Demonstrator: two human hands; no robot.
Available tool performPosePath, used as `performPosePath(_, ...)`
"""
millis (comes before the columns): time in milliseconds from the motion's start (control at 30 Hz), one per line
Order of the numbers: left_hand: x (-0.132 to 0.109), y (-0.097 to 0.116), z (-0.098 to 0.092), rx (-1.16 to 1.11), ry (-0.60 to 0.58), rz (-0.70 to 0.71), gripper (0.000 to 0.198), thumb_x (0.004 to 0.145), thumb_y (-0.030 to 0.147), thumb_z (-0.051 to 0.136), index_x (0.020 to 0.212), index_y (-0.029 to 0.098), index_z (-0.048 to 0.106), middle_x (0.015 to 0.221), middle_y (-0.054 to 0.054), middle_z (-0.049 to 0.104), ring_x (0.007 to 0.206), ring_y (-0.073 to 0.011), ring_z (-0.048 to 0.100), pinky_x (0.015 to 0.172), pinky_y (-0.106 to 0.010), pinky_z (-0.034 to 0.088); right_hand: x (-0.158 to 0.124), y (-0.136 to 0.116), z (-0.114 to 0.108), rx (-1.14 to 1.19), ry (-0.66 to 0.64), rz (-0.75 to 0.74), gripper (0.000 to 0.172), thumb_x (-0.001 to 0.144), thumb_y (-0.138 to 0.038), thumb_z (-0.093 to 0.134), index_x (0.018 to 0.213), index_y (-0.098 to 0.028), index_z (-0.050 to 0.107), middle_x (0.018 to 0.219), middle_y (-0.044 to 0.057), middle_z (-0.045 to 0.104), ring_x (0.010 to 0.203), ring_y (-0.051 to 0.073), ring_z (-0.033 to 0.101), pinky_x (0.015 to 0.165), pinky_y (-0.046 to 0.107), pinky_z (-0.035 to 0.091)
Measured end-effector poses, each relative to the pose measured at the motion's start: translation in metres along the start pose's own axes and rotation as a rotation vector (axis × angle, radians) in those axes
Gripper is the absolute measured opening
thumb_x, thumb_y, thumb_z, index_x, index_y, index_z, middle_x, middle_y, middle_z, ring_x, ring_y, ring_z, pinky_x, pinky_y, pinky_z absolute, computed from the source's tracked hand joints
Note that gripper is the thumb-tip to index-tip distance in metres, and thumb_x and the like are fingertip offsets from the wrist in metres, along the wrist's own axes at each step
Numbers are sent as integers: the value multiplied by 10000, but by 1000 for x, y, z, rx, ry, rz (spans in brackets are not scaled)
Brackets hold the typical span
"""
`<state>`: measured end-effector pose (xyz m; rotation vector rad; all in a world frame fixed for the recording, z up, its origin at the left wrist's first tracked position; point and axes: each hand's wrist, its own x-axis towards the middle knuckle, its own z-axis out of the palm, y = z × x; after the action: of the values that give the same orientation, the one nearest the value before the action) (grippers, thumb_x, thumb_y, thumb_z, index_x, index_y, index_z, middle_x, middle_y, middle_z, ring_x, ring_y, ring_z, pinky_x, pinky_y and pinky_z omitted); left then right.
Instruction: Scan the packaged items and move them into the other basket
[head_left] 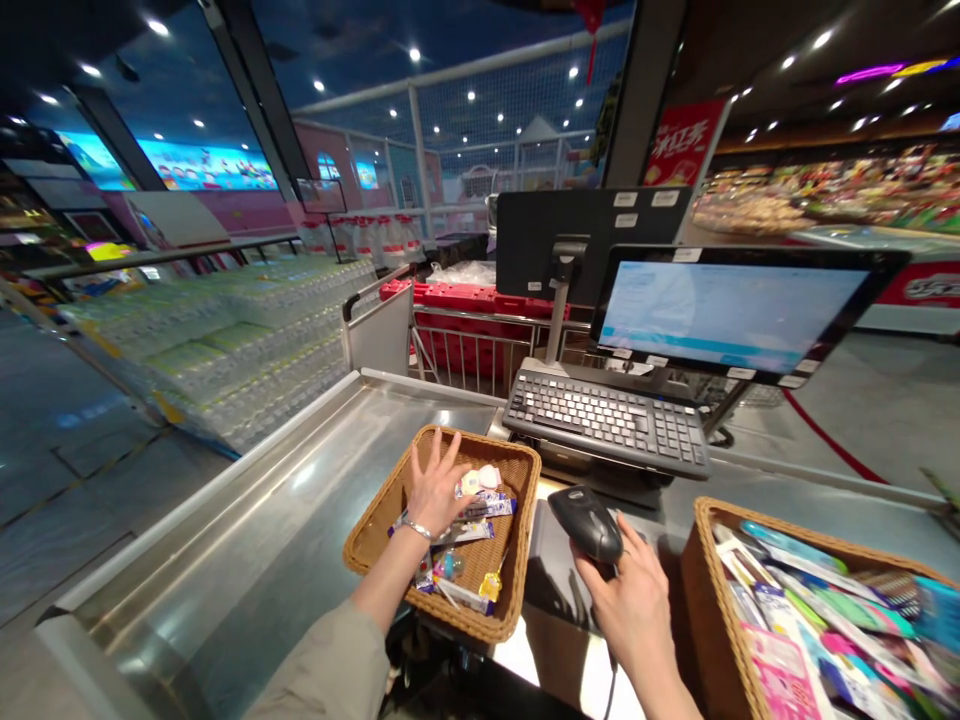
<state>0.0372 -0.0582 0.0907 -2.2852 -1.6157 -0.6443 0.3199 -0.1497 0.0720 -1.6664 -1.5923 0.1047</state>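
Note:
My left hand (435, 495) reaches into a brown woven basket (517, 560) with its fingers spread. Close to its thumb lies a small pack (480, 480) with white and yellow pieces; whether they touch I cannot tell. Several slim white-and-blue packs (472, 530) and a yellow item (490, 586) also lie in that basket. To the right, my right hand (634, 595) is wrapped round a black handheld barcode scanner (585, 522), whose head points towards the basket. Its handle is mostly hidden by the fingers, and a cable hangs below.
A second woven basket (701, 560), full of toothbrush-like packs (832, 600), stands at the right. Behind the scanner are a keyboard (607, 415) and a lit monitor (735, 310). The metal counter (247, 540) has a raised edge along its left side.

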Motion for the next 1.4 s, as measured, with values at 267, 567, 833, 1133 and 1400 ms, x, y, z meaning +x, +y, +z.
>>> performPosePath(267,7,37,-7,-111,51,42,413,701,424,797,1064,255,696,1541,-79,378,1474,-389,171,1120,-760,35,-8,0,-7,-38,42,-48,323,806,-449,570,901,-175,713,1151,164,686,1272,354,511,1073,588,314)
performPosePath(567,20,68,-3,-198,95,120,439,693,439,805,1072,251,687,1523,-90,406,1473,-392,171,1124,-756,41,-15,1,-22,-78,72,-71,224,762,-331,610,925,-199,687,1107,112,709,1276,343,508,1087,592,281)
performPosePath(833,32,97,6,-243,93,206,465,688,459,803,1091,261,683,1524,-83,408,1478,-390,153,1129,-749,35,-26,2,-42,-93,65,-12,218,801,-321,583,961,-207,676,1144,80,699,1313,330,470,1104,585,254)
performPosePath(1133,46,128,10,-270,96,286,449,739,480,751,1125,260,691,1520,-99,407,1461,-413,201,1124,-748,57,-33,7,-64,-115,69,31,198,814,-342,583,924,-212,684,1154,85,690,1327,318,448,1126,580,219)
performPosePath(1400,56,145,18,-308,89,341,426,787,500,693,1146,271,676,1528,-89,398,1476,-393,160,1127,-741,35,-35,14,-73,-151,62,71,170,795,-307,595,912,-217,680,1184,76,678,1340,328,425,1110,603,237)
